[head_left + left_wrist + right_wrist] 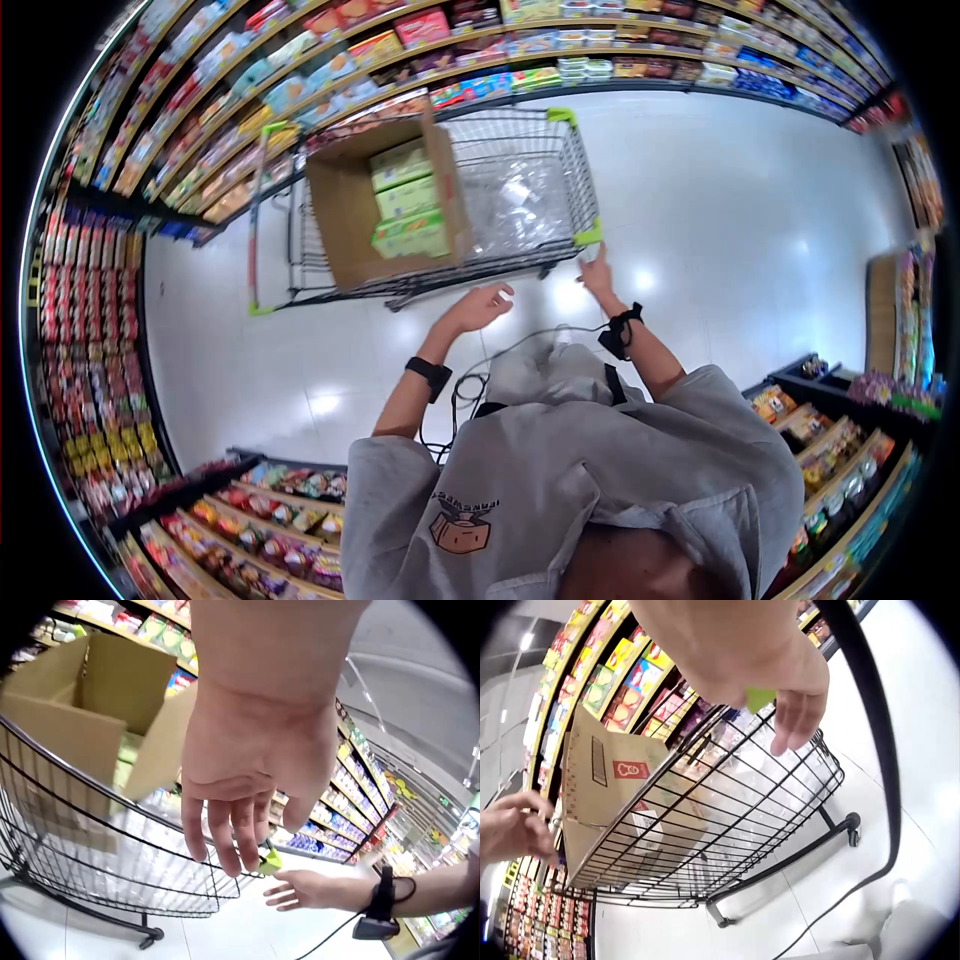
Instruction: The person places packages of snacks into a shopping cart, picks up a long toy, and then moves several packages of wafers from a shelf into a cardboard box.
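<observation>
A wire shopping cart (pixel 510 255) with light green corner pieces stands ahead of the person. Inside it is an open cardboard box (pixel 340 190) holding several green-and-white packs (pixel 408 200). Clear plastic packaging (pixel 515 205) fills the cart's other end. The left hand (pixel 478 308) is held in the air near the cart's long side, its fingers (pixel 225 825) loosely bent and holding nothing. At the cart's near right corner, the right hand (pixel 597 277) has its fingertips right by the green corner piece (pixel 588 234). Its fingers (pixel 799 716) extend downward beside the wire rim.
Shelves of packaged goods (pixel 420 50) curve along the far side, with more shelves (pixel 95 350) at the left. Low display racks (pixel 270 535) stand behind the person. A black cable (pixel 530 335) runs between the wrist bands. White floor tiles (pixel 700 200) extend right of the cart.
</observation>
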The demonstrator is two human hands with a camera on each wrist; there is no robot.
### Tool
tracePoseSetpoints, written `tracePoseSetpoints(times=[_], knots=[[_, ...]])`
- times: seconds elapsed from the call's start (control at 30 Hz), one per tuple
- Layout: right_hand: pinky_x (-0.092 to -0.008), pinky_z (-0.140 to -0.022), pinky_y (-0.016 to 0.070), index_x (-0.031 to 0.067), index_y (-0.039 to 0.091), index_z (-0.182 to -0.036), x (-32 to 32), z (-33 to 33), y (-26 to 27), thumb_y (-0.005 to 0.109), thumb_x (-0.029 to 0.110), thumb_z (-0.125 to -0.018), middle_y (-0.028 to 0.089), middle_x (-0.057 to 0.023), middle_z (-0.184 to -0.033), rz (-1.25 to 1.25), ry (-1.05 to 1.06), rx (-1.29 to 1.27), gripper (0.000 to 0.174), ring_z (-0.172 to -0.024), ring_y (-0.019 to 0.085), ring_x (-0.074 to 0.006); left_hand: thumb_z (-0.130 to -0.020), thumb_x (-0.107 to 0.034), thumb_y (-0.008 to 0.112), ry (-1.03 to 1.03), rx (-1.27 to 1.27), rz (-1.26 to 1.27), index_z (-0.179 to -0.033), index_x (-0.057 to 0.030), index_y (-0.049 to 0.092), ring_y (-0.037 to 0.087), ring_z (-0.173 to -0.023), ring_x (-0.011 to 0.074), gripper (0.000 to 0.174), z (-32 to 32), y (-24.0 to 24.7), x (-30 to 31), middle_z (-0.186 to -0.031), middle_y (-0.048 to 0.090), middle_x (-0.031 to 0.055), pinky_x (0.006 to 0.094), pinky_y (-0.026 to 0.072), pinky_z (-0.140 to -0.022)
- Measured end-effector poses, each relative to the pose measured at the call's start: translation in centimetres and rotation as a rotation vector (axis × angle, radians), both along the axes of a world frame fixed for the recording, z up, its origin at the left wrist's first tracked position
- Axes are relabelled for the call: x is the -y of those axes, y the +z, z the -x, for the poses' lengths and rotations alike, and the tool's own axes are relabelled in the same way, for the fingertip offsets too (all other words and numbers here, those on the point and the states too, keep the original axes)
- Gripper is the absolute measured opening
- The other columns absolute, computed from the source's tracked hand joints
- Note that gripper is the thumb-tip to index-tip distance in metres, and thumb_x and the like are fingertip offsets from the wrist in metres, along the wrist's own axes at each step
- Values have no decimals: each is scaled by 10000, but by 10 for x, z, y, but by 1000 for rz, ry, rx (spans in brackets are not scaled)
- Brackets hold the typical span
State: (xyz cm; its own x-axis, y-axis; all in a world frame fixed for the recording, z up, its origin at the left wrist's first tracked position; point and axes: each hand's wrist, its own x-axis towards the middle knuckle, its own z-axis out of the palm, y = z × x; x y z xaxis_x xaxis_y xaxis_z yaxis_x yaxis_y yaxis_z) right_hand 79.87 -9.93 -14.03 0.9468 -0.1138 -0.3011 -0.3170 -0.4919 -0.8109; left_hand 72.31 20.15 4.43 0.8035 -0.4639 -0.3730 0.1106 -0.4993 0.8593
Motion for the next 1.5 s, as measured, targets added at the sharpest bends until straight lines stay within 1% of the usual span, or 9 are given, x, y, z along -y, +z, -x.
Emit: tracePoseSetpoints(times=[0.17,0.3,0.4,0.5,0.6,0.7,0.83,0.97,1.5], knots=[[-358,-557,536,-4,596,-1076,21,-95,-2,551,353,-911,683,-142,-812,247,214,14,396,-608,687,-227,-878,-90,627,399,363,-108,-1091,-53,621,670,-877,213,217,16,57,-109,-955,683,117,292,529,-777],[-307,-552,523,18,624,-989,-16,-115,70,533,294,-898,678,-98,-805,-136,114,-119,304,-637,672,-175,-806,-146,665,746,846,-821,-1206,-2,534,510,-1118,372,445,34,60,-251,-1126,610,191,426,415,-952],[-262,-562,508,47,631,-993,-59,-86,86,529,243,-917,665,-62,-808,-284,161,-72,233,-643,652,-144,-802,-250,696,1043,616,-1029,-1331,0,419,553,-1085,368,647,36,37,-306,-1111,610,230,422,432,-944],[-314,-651,528,35,613,-1033,-119,-51,93,565,227,-929,668,-89,-879,-193,270,240,224,-784,662,-190,-816,-286,708,1088,98,-127,-1442,-2,206,671,-929,294,851,12,15,-300,-1112,619,229,378,551,-737],[-374,-740,526,45,614,-1052,-196,-15,153,579,222,-913,644,-142,-1013,-34,399,435,228,-943,636,-277,-899,-68,561,974,62,538,-1367,-53,225,696,-827,255,576,-21,2,-232,-1104,614,218,335,583,-635],[-390,-899,459,32,580,-1211,-248,-1,172,539,358,-943,639,-153,-1127,-114,683,421,425,-993,620,-315,-862,10,530,930,-152,1017,-1178,-110,294,490,-497,157,412,-38,-7,-176,-747,503,80,316,481,-440],[-313,-772,454,36,742,-756,-211,-9,180,458,389,-960,691,-107,-755,-232,506,139,497,-777,621,-244,-883,11,528,950,-121,1039,-1157,-112,278,472,-532,149,390,-43,-1,-107,-749,461,70,328,473,-474],[-343,-683,430,39,717,-680,-204,-14,203,489,364,-947,643,-88,-660,7,553,86,479,-672,581,-205,-913,-17,517,878,-146,1083,-1161,-104,252,517,-591,169,374,-46,0,-97,-786,469,81,352,515,-532],[-298,-778,497,9,708,-849,-177,36,197,576,203,-904,703,-80,-814,5,397,22,241,-781,652,-169,-982,-114,473,467,-381,893,-1145,-39,208,691,-854,246,320,-25,-4,-98,-939,628,168,339,601,-676]])
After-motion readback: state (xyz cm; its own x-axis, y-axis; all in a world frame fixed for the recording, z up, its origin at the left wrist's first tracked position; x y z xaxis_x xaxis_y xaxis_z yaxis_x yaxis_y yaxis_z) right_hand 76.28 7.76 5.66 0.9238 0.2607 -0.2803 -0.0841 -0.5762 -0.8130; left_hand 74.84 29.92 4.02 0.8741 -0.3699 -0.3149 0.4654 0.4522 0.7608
